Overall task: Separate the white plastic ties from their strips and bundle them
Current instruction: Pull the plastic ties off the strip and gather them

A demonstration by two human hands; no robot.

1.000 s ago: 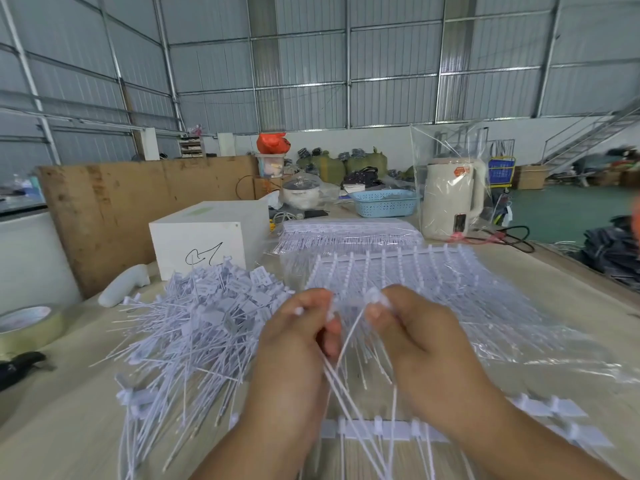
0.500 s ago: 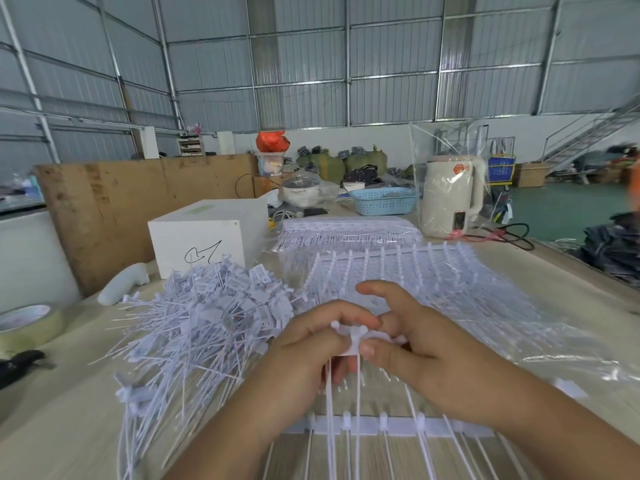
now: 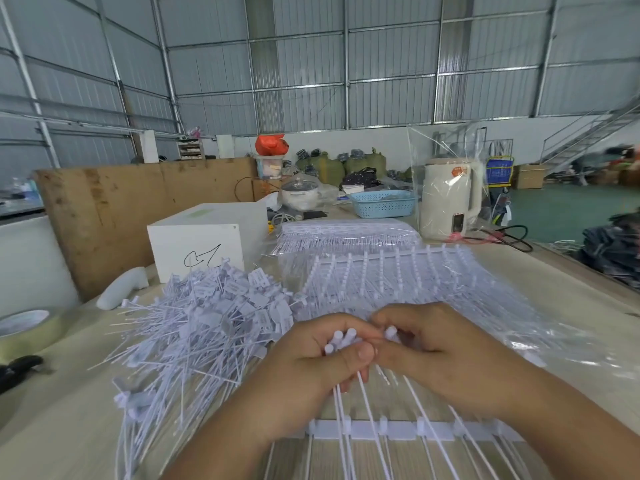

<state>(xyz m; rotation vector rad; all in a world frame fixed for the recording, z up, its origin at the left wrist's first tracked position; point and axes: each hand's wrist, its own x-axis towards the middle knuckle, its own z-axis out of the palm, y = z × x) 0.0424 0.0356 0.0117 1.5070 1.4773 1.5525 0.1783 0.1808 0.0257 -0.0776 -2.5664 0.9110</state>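
Observation:
My left hand (image 3: 311,368) grips several white plastic ties (image 3: 341,339) by their round heads, the thin tails running down toward me. My right hand (image 3: 440,344) pinches the head of another tie (image 3: 391,332) right beside that bunch. The tails pass through a white strip (image 3: 398,429) lying across the table near me. A big loose pile of separated ties (image 3: 207,327) lies to the left. Behind my hands, more ties still on their strips (image 3: 398,271) spread over clear plastic.
A white box (image 3: 204,244) stands behind the pile, a bagged stack of tie strips (image 3: 346,233) beside it. A tape roll (image 3: 26,329) and a black tool (image 3: 19,370) sit at the left edge. A bagged white kettle (image 3: 450,199) and blue basket (image 3: 382,204) stand farther back.
My hands came together and dropped lower over the near strip. My left hand now holds a bunch of tie heads, and my right hand pinches one more next to it.

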